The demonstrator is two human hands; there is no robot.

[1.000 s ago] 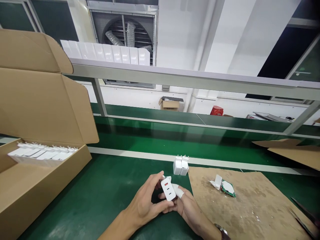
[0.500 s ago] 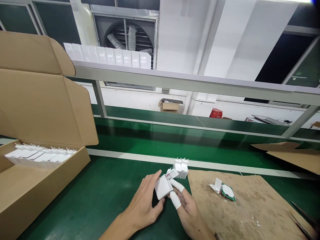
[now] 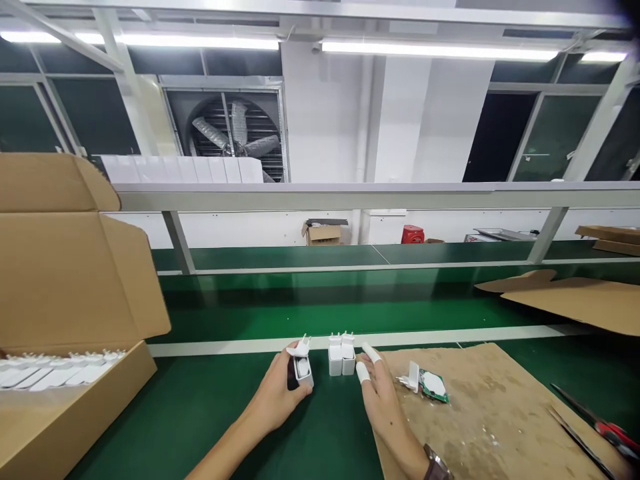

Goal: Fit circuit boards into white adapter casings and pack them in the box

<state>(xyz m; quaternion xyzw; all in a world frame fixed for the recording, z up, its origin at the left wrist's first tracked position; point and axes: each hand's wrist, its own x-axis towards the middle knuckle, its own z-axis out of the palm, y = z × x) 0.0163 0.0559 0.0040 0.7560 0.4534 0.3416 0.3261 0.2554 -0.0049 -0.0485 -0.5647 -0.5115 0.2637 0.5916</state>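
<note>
My left hand [image 3: 274, 395] grips a white power adapter [image 3: 303, 372] just above the green bench. The adapter's pronged cap sits askew on top, leaving its inside partly visible. White finger cots cover two fingertips of my right hand [image 3: 386, 405], whose fingers are apart with nothing between them. Close to those fingertips, two white adapters [image 3: 341, 357] stand side by side, prongs up. To the right, a green circuit board [image 3: 434, 386] with a white pad lies on brown paper, beside a white plug cap [image 3: 411, 377].
At the left stands an open cardboard box [image 3: 107, 407] with rows of white adapters [image 3: 55, 372]. Tweezers [image 3: 580, 440] and red-handled scissors [image 3: 607, 427] lie at the right on and near the brown paper [image 3: 475, 440]. Flat cardboard [image 3: 575, 303] rests behind them.
My right hand has let go of the adapter and moved right. My left hand keeps the adapter, now turned more upright and further left. The head view has tilted up.
</note>
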